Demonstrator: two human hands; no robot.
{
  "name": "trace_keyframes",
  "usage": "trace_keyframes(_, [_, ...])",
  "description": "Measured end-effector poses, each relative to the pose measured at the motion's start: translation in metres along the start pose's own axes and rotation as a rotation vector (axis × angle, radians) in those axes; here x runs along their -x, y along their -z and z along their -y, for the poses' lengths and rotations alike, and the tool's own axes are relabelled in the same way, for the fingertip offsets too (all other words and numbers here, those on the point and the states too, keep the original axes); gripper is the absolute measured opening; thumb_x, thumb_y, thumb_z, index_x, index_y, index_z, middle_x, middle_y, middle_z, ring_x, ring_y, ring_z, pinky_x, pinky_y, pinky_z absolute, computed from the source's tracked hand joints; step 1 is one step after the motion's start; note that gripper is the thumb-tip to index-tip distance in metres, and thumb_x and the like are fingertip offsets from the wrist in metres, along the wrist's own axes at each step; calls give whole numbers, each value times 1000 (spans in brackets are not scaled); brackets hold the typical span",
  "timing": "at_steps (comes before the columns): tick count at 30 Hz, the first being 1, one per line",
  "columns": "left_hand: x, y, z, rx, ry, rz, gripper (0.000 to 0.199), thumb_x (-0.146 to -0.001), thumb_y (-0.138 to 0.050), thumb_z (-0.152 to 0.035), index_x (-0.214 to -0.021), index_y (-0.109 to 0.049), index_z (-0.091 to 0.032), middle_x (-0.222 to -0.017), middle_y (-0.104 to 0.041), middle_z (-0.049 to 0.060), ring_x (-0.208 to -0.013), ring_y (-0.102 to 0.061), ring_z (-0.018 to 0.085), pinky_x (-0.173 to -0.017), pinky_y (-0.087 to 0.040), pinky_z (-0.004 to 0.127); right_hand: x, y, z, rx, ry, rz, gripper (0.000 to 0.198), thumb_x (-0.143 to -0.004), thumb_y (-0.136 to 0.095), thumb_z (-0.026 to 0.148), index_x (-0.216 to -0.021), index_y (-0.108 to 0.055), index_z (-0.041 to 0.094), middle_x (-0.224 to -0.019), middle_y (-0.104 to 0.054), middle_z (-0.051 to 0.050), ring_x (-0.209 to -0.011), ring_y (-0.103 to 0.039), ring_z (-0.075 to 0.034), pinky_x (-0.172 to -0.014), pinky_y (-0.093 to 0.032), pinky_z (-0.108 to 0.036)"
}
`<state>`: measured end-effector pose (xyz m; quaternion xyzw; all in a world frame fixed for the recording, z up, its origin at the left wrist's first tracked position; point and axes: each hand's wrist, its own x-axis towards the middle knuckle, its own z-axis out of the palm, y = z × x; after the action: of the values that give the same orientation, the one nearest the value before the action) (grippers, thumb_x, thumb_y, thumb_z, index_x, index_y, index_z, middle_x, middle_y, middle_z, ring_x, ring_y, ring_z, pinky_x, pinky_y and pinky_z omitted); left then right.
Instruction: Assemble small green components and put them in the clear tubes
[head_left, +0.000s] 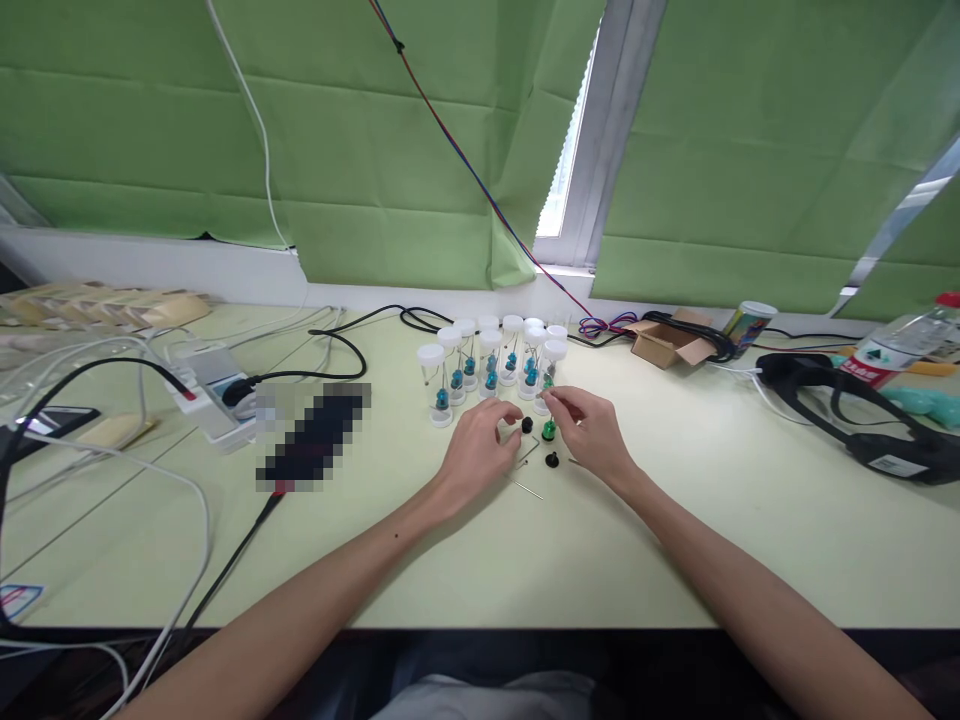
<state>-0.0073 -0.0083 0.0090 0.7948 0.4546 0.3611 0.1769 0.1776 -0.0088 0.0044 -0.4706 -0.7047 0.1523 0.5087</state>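
Steadying the green piece (549, 431), between the desk (705, 560)'s near and far edges, should help — right hand (596, 428) narrowly pinched by its top, left hand (478, 442) half-curled beside a black part (527, 425); actual holds unclear.

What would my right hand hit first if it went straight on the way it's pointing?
Probably the front-right white-capped clear container, just beyond your right hand in the picture, though depth is hard to judge.
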Motion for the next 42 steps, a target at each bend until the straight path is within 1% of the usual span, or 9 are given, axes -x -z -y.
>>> trace_keyframes(4, [-2, 1, 2, -13, -1, -3, 14, -85, -54, -22, -92, -66, -20, -95, -68, 4, -65, -57, 15, -71, -44, 32, -1, 0, -4, 3, -20, 43, 27, -95, -53, 36, -87, -70, 16, -82, -70, -6, -66, -57, -16, -62, -45, -29])
trace_keyframes(8, [-2, 0, 3, -24, 1, 9, 15, -85, -54, -22, -92, -66, -20, -94, -68, 4, -70, -59, 17, -73, -45, 33, -2, 0, -7, -1, -33, 59, 28, -95, -52, 36, -90, -71, 16, -82, -70, -6, -65, -57, -16, -61, -45, -28])
trace_keyframes(18, [-1, -2, 3, -119, -15, 26, 16, -85, -54, -19, -94, -66, -19, -97, -67, 5, -82, -61, 20, -69, -45, 34, -4, 3, -6, 47, -39, 34, 24, -93, -53, 34, -96, -69, 16, -74, -66, -3, -57, -50, -13, -59, -43, -26])
trace_keyframes(25, [-1, -2, 4, -154, -90, -25, 18, -86, -54, -20, -99, -67, -18, -100, -69, 7, -99, -56, 25, -83, -47, 38, -6, 6, -9, 131, -31, 34, 20, -92, -54, 34, -83, -63, 18, -57, -53, 3, -51, -42, -12, -55, -38, -25])
trace_keyframes(29, [-1, -2, 5, -140, -136, 33, 31, -86, -57, -26, -115, -65, -19, -113, -69, 7, -105, -50, 27, -88, -45, 41, -6, 5, -9, 158, -46, 51, 23, -91, -54, 35, -75, -60, 19, -56, -53, 3, -51, -42, -12, -55, -37, -25])
trace_keyframes(32, [1, -2, 5, -143, -159, 100, 33, -89, -56, -35, -117, -63, -21, -117, -68, 7, -102, -48, 27, -87, -44, 42, -5, 3, -10, 176, -56, 79, 25, -91, -54, 34, -72, -59, 19, -56, -55, 2, -52, -43, -12, -56, -37, -25])
trace_keyframes(35, [1, -1, 5, -153, -167, 150, 27, -91, -53, -38, -111, -64, -23, -110, -69, 6, -97, -47, 27, -84, -42, 42, -5, 2, -12, 192, -74, 112, 23, -90, -54, 33, -73, -60, 19, -58, -58, 1, -53, -46, -13, -57, -38, -26])
trace_keyframes(39, [0, 0, 3, -154, -154, 195, 19, -91, -52, -37, -93, -64, -22, -87, -68, 6, -90, -45, 27, -78, -41, 41, -5, 2, -15, 223, -87, 155, 20, -89, -55, 32, -76, -62, 20, -61, -61, 1, -56, -50, -15, -59, -39, -27])
trace_keyframes(42, [0, 1, 2, -145, -159, 198, 17, -90, -53, -35, -90, -63, -22, -85, -67, 6, -91, -45, 27, -78, -41, 41, -4, 2, -15, 225, -90, 173, 20, -89, -54, 31, -75, -62, 20, -62, -62, 0, -57, -51, -15, -59, -39, -27])
